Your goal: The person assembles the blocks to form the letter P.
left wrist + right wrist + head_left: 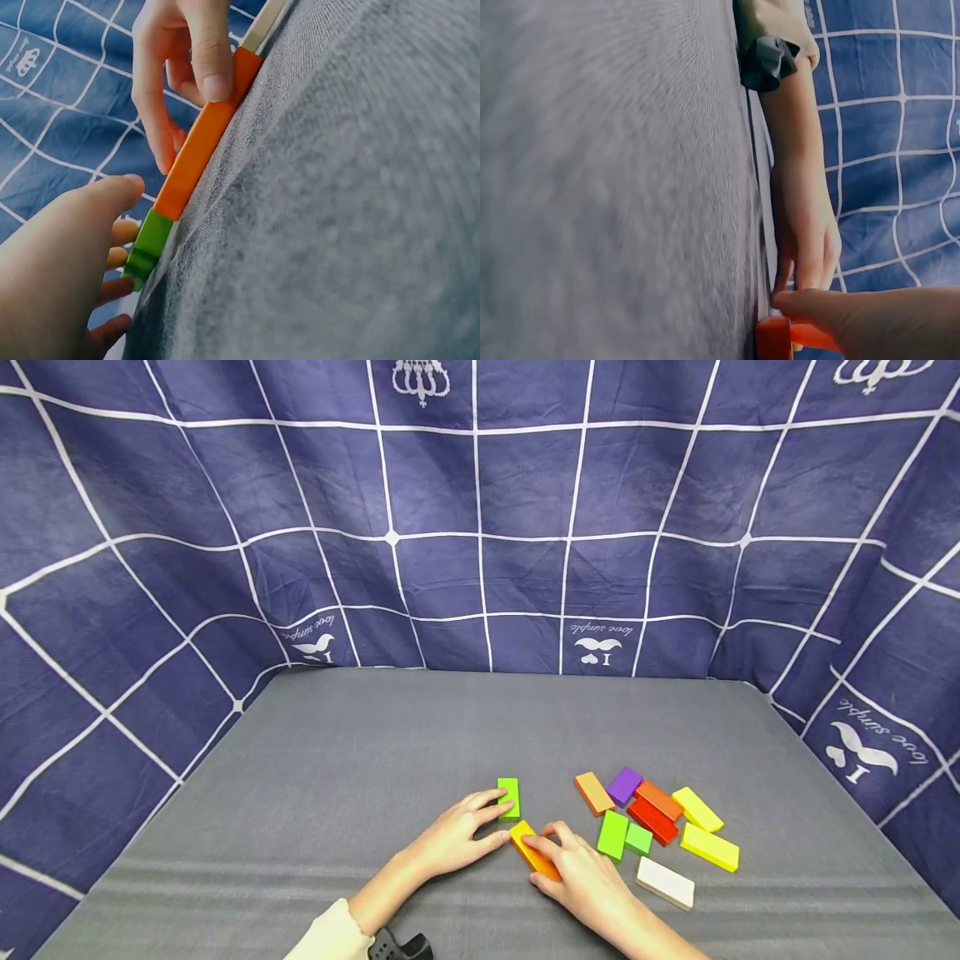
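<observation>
In the head view my right hand (585, 872) pinches an orange block (534, 852) lying flat on the grey cloth, thumb on the near side and fingers over the top and far side. My left hand (457, 839) lies to the left, fingers extended; its fingertips touch a bright green block (511, 793), and its thumb tip is close to the orange block's corner. From the left wrist, the orange block (196, 157) appears beside the green block (151, 240); whether they touch is unclear. Only an end of the orange block (773, 339) shows from the right wrist.
Right of my hands lie a light orange block (595, 794), a purple block (625, 786), red block (653, 821), orange-red block (660, 799), two green blocks, two yellow blocks and a white block (665, 882). A blue checked curtain (525, 568) borders the grey table (375, 727).
</observation>
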`<state>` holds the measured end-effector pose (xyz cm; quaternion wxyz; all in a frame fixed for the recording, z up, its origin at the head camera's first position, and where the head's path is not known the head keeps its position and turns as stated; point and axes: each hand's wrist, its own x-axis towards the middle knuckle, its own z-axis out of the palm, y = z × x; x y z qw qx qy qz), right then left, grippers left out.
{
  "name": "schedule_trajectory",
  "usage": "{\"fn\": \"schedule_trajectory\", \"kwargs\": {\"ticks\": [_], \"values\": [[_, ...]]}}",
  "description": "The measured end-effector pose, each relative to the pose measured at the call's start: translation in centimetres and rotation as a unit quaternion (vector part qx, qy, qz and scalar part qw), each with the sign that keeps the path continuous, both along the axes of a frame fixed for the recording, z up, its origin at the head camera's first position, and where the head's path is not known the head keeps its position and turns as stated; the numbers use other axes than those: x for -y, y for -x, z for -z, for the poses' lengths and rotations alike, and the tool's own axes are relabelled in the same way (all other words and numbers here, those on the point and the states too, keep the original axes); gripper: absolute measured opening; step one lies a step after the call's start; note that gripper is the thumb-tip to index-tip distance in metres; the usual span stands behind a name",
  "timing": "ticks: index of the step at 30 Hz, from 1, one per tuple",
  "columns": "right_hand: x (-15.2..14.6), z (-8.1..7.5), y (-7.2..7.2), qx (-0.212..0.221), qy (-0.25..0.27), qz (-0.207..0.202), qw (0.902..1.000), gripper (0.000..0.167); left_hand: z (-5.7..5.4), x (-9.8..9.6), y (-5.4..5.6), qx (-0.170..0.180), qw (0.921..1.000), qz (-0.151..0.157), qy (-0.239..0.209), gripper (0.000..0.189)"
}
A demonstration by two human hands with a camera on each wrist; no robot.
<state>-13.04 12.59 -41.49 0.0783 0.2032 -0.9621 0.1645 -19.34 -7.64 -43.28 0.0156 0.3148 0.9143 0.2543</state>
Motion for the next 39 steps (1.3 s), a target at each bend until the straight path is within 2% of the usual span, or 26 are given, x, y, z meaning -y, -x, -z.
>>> {"fn": "schedule_trajectory", "kwargs": {"ticks": [3,6,10,19,24,29,35,37,39], "values": [[0.4,0.2,0.1,0.02,0.029,-0.012,0.9993,0.04,0.0,0.2,-0.1,0.02,0.9998,0.001,0.002,0.052],[0.8,0.4,0.3,0.051,0.073,-0.025,0.9957,0.04,0.0,0.3,-0.1,0.024,0.9997,0.003,0.001,0.053],[1.2,0.6,0.5,0.08,0.132,-0.039,0.9872,0.037,0.0,0.4,-0.1,0.018,0.9998,0.01,-0.001,0.053],[1.2,1.2,1.1,0.114,0.215,-0.07,0.9674,0.038,0.1,0.5,0.0,-0.001,0.9995,0.032,0.004,0.057],[1.1,1.7,1.4,0.124,0.257,-0.089,0.9542,0.039,0.0,0.5,-0.1,0.009,0.9993,0.034,0.01,0.056],[0.9,1.9,1.6,0.128,0.273,-0.1,0.9481,0.04,-0.1,0.4,-0.2,0.012,0.9991,0.035,0.02,0.056],[0.0,1.1,2.0,0.168,0.271,-0.124,0.9396,0.042,-0.1,0.4,-0.2,0.008,0.9992,0.031,0.026,0.055],[-0.4,0.8,2.3,0.167,0.263,-0.127,0.9416,0.04,-0.1,0.4,-0.2,0.007,0.9993,0.028,0.025,0.054],[-0.9,0.5,2.6,0.144,0.243,-0.119,0.9517,0.036,-0.1,0.4,-0.3,0.001,0.9993,0.026,0.026,0.054]]}}
